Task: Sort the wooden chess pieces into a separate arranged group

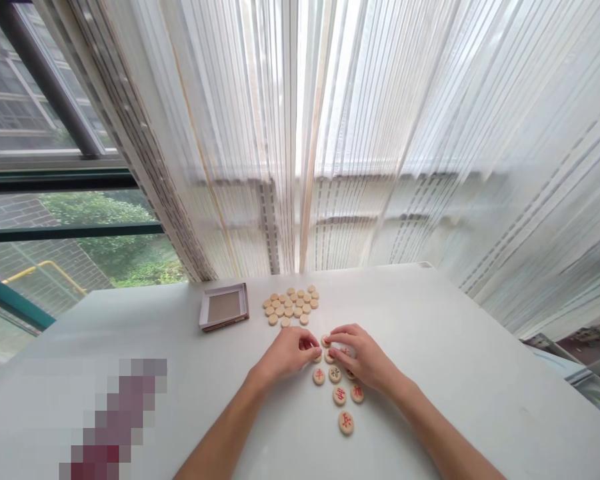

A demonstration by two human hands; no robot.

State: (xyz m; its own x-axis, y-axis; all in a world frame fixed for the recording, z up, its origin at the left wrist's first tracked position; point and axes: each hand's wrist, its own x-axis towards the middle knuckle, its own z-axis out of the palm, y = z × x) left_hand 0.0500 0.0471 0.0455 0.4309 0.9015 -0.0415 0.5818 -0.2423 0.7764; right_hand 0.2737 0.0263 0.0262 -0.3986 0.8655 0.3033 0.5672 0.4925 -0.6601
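Note:
Round wooden chess pieces with red and dark characters [339,395] lie face up on the white table [460,373] just in front of me. My left hand [287,353] rests on the table with its fingers curled, fingertips touching a piece near the top of that group. My right hand [363,357] lies beside it, fingers bent and pinching a piece at its thumb and forefinger. Farther back sits a cluster of several blank-faced pieces [291,305].
An open shallow cardboard box [224,307] lies left of the blank pieces. A blurred reddish patch [113,420] covers the table's near left. Sheer striped curtains [380,133] hang behind the table; a window [55,200] shows at left.

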